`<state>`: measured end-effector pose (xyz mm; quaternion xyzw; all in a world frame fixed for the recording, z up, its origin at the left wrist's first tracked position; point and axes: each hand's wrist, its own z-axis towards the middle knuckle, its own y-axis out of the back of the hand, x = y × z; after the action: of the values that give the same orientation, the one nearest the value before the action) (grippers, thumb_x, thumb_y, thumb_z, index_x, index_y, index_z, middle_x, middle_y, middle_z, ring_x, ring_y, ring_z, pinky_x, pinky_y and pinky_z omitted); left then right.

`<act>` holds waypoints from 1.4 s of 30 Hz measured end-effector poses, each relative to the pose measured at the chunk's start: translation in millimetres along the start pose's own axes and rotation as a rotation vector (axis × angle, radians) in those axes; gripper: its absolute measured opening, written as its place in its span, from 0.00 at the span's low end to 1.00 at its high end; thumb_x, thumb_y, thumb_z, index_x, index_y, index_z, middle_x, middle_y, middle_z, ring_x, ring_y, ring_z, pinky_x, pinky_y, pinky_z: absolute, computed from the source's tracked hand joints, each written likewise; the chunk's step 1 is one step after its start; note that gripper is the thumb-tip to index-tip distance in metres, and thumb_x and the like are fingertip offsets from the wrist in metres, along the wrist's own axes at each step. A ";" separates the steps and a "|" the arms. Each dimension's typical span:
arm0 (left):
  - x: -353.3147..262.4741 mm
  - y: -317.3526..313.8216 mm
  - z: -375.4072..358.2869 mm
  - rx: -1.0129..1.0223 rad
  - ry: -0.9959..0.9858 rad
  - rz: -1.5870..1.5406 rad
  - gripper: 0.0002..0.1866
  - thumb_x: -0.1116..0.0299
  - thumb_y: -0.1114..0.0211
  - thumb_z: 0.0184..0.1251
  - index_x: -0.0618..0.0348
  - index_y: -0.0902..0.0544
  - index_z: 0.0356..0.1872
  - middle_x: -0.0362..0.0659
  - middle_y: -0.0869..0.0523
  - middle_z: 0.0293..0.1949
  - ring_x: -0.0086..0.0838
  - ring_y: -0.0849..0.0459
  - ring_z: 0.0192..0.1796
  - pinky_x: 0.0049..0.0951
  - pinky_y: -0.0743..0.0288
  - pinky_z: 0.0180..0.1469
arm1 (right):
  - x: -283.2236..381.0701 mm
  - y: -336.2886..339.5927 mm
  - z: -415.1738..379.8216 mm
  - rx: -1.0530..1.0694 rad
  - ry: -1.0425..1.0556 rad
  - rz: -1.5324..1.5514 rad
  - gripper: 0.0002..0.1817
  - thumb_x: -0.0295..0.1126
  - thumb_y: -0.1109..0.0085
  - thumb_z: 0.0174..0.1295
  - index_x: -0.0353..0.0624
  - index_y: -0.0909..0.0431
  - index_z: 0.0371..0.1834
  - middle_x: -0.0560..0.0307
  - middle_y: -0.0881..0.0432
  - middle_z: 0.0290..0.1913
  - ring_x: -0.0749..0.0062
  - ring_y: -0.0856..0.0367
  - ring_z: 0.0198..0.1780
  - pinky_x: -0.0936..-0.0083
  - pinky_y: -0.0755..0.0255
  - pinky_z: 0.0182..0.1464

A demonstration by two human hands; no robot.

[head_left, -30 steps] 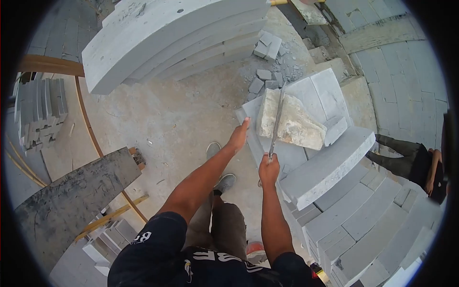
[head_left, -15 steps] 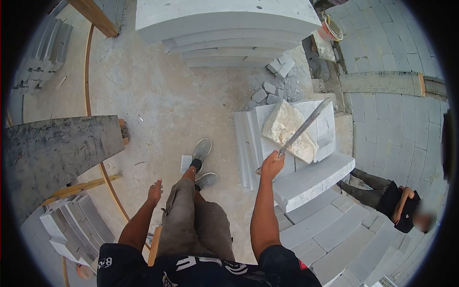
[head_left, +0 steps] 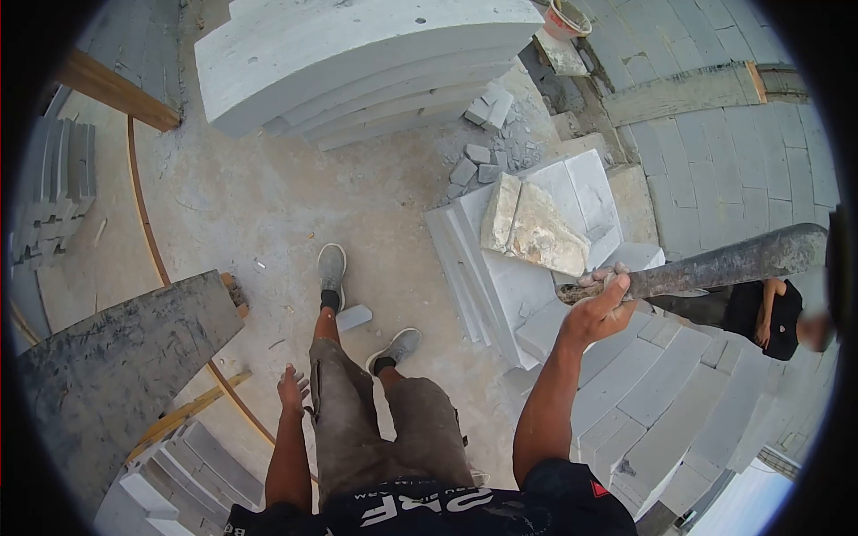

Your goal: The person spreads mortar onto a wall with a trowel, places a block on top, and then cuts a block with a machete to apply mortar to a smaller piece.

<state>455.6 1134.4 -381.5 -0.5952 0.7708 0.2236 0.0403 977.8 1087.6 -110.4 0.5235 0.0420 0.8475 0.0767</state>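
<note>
My right hand [head_left: 601,308] is closed around the handle of a machete [head_left: 733,263], its long dark blade pointing right and raised above the blocks. Just left of that hand lies a rough, stained block [head_left: 547,234] on top of a stack of pale blocks [head_left: 514,286]. A dark split line runs down the block's left part, setting off a narrower piece [head_left: 500,210]. My left hand [head_left: 292,389] hangs beside my leg with its fingers apart, holding nothing.
Ahead stands a tall block stack [head_left: 357,62], with rubble [head_left: 478,161] near its right corner. A dark board [head_left: 134,348] lies left. A person [head_left: 764,317] stands at right beyond the blade, near a block wall [head_left: 715,170]. A small block [head_left: 355,318] lies by my feet.
The machete has swung up and right, away from the stained block. That block now shows a split near its left side. My feet are farther apart, and the view has shifted.
</note>
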 end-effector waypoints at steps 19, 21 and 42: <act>-231.8 -496.9 -88.9 0.712 -0.839 0.701 0.53 0.53 0.20 0.48 0.68 0.38 0.72 0.59 0.28 0.63 0.51 0.24 0.64 0.43 0.26 0.65 | -7.2 170.8 -350.3 0.194 -1.229 -0.968 0.18 0.42 0.43 0.68 0.35 0.25 0.31 0.45 0.20 0.21 0.52 0.18 0.25 0.56 0.28 0.31; -224.7 -495.4 -68.9 0.737 -0.817 0.666 0.46 0.57 0.22 0.49 0.67 0.34 0.69 0.57 0.25 0.61 0.46 0.23 0.64 0.40 0.25 0.64 | -3.7 165.9 -359.5 0.207 -1.254 -1.011 0.18 0.42 0.43 0.68 0.35 0.25 0.31 0.43 0.20 0.22 0.48 0.18 0.26 0.54 0.28 0.32; -262.8 -379.0 -46.9 1.041 -0.172 0.121 0.37 0.65 0.27 0.60 0.58 0.33 0.70 0.45 0.20 0.59 0.33 0.21 0.60 0.35 0.28 0.64 | -114.8 55.0 -162.6 0.202 -0.654 -0.728 0.11 0.34 0.42 0.70 0.37 0.24 0.35 0.51 0.25 0.23 0.62 0.24 0.25 0.64 0.30 0.32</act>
<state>895.5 1279.8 -365.6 -0.4304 0.8067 -0.1384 0.3806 878.2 1014.9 -276.1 0.7180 0.2776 0.5491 0.3256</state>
